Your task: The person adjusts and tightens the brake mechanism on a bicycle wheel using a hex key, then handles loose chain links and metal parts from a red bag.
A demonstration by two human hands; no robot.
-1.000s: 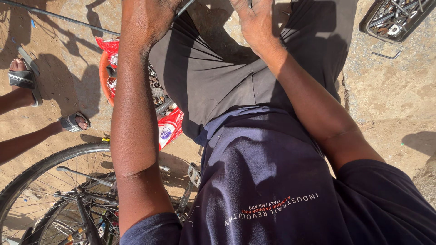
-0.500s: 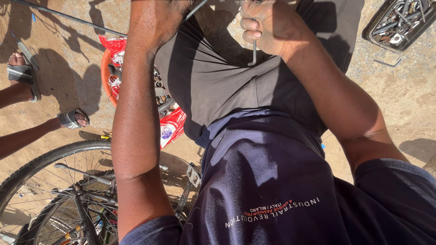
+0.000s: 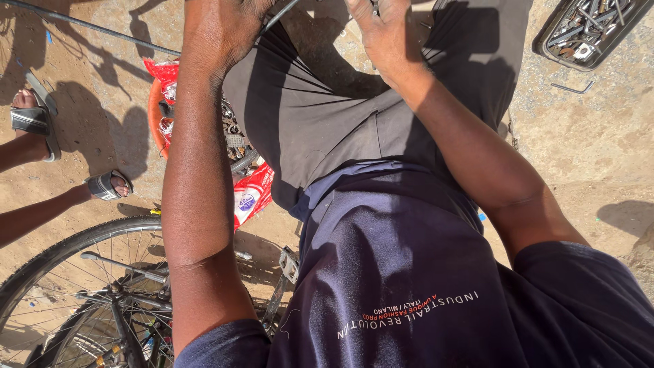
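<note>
My left hand (image 3: 225,31) is at the top left, closed in a fist around a thin dark rod (image 3: 281,15) that sticks out to the right over my grey trousers (image 3: 320,129). At the top middle, my right hand (image 3: 387,37) rests over my knee with its fingertips cut off by the frame edge. A small metal tool (image 3: 373,7) shows between its fingers. Both forearms reach away from my dark blue shirt (image 3: 409,286).
An orange basin (image 3: 155,112) with red packets and metal parts sits by my left leg. A bicycle wheel (image 3: 61,272) and a pedal (image 3: 289,264) lie at lower left. A black tray of tools (image 3: 586,31) stands at top right. Another person's sandalled feet (image 3: 30,119) are at the left.
My right hand has shifted up and left, its fingers flattening toward the frame edge; the thin metal tool it held upright is now mostly out of view. The left fist has barely moved.
</note>
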